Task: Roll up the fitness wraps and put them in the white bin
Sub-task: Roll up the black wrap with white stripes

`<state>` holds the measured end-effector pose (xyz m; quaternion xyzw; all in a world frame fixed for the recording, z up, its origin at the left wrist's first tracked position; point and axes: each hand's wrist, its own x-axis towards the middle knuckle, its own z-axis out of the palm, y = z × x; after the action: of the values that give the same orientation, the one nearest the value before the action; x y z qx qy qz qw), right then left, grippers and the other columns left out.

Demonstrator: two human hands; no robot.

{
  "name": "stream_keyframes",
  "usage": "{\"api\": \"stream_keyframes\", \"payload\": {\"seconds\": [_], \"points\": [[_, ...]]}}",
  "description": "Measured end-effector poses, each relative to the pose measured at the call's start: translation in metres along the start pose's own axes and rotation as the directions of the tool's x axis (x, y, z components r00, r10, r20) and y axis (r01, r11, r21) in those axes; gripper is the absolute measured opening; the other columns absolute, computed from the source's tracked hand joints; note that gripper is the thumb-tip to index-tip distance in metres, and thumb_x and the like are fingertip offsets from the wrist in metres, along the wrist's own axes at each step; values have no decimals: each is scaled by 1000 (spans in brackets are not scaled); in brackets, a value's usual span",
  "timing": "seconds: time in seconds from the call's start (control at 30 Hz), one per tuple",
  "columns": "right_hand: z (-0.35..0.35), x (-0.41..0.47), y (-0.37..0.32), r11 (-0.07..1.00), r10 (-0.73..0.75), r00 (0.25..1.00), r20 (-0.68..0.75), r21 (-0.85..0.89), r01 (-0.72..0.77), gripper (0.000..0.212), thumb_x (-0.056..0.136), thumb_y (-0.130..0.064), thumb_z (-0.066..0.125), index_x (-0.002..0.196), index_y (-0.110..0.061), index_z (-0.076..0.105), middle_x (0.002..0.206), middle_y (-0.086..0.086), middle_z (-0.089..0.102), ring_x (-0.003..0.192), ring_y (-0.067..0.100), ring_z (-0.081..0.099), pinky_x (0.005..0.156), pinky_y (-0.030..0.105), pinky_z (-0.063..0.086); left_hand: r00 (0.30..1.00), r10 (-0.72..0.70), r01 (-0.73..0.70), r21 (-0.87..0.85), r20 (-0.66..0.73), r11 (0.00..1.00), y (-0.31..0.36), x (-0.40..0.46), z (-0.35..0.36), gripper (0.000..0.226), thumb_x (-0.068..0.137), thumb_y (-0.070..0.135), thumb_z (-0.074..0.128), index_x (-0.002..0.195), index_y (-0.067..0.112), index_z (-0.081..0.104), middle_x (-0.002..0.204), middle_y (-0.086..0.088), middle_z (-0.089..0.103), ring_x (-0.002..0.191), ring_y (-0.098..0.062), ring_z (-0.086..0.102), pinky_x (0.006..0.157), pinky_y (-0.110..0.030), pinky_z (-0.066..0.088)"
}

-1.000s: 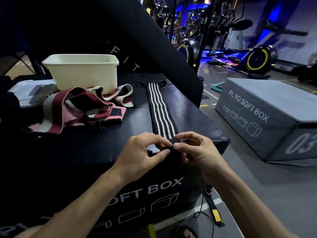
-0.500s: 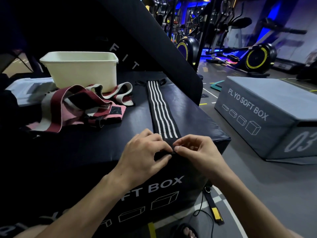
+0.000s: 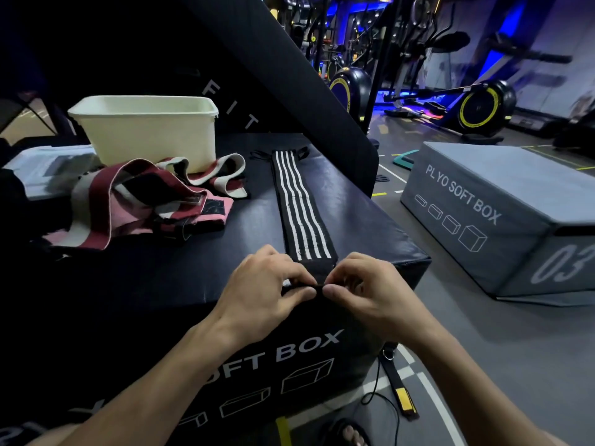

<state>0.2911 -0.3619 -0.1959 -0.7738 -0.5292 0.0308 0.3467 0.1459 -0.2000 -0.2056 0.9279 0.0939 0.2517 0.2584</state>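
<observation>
From my remote feed: two bare forearms reach in from the bottom of the head view, with no sleeve, watch, band or glove visible on either. The left hand (image 3: 257, 300) and right hand (image 3: 370, 294) carry no rings that I can make out; the fingers (image 3: 299, 296) are bare, with short nails showing on the thumbs. At the bottom edge, bare toes (image 3: 351, 434) show under the dark strap of an open sandal. A dark patch at the lower left corner may be clothing, but I cannot tell. Nothing else of the person enters the view.
</observation>
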Motion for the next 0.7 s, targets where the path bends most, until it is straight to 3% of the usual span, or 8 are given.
{"api": "stream_keyframes", "payload": {"seconds": [0.13,0.3,0.43,0.57,0.7], "points": [[-2,11,1,996,82,993,83,-23,-81,9,88,-34,77,82,-29,73,81,-9,68,77,3,61,68,18,46,1000,-6,6,-54,-8,999,0,-1,-1,23,85,35,82,106,40,73,87,21,65,99,-3,55,86,-32,51],[-8,21,0,987,149,965,217,26,-158,15,92,-33,74,85,-21,76,71,-11,68,65,-4,59,62,13,43,988,153,-141,254,-29,957,-2,-2,3,29,75,38,85,100,36,69,84,20,63,91,-10,51,82,-37,50],[-6,27,1,983,170,955,243,21,-180,25,93,-40,71,82,-18,75,73,0,67,64,0,53,61,19,42,963,254,-207,359,-91,910,-2,-2,7,22,78,40,72,96,28,73,92,14,64,91,-18,56,77,-37,50],[-5,26,2,978,191,960,205,45,-204,26,92,-38,72,78,-18,75,62,-7,57,58,0,47,57,17,37,956,284,-243,345,-72,907,-6,-2,11,25,82,41,61,96,25,75,89,12,66,86,-18,59,74,-37,52],[-1,23,1,981,191,971,142,-9,-192,23,90,-37,72,70,-27,73,55,-18,56,57,0,52,55,15,37,975,215,-194,262,-55,945,-8,-1,11,22,87,43,64,97,28,76,88,14,67,87,-13,58,76,-37,54]]}}
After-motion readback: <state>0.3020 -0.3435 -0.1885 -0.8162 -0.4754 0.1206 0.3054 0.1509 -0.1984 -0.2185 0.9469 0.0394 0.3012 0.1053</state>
